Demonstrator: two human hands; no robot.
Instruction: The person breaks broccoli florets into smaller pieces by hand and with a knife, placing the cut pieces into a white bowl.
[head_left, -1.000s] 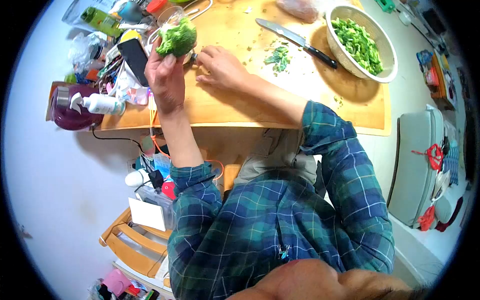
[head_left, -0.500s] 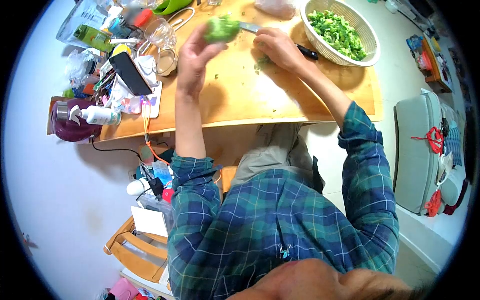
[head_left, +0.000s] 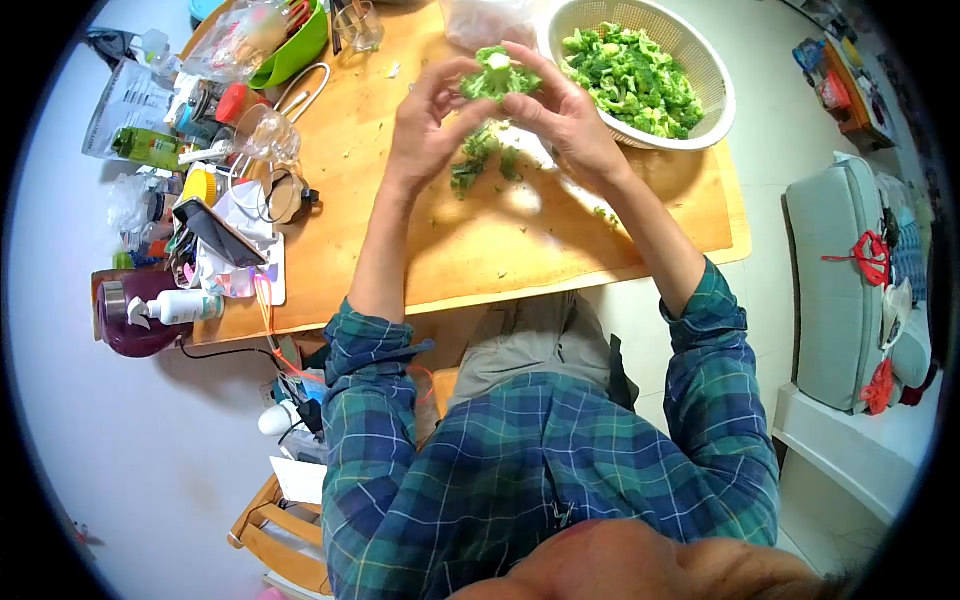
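Note:
A broccoli head (head_left: 499, 76) is held over the wooden table (head_left: 350, 200), its pale cut stem facing up. My left hand (head_left: 432, 120) grips it from the left side, and my right hand (head_left: 572, 115) has its fingers on the right side. Green broccoli scraps (head_left: 480, 158) lie on the table below my hands. To the right of my right hand stands a cream basket (head_left: 712, 95) holding cut broccoli pieces (head_left: 632, 80). The knife is not visible; my hands cover that area.
A clear plastic bag (head_left: 488, 22) lies at the table's far edge. On the left are a green bowl (head_left: 292, 52), a glass mug (head_left: 286, 196), a phone (head_left: 220, 232), a spray bottle (head_left: 178, 307) and a purple kettle (head_left: 135, 318). A grey-green sofa (head_left: 842, 280) stands right.
The broccoli has moved right, away from the mug, and its stem now shows. My right hand has risen from the table to the broccoli. The camera view has shifted.

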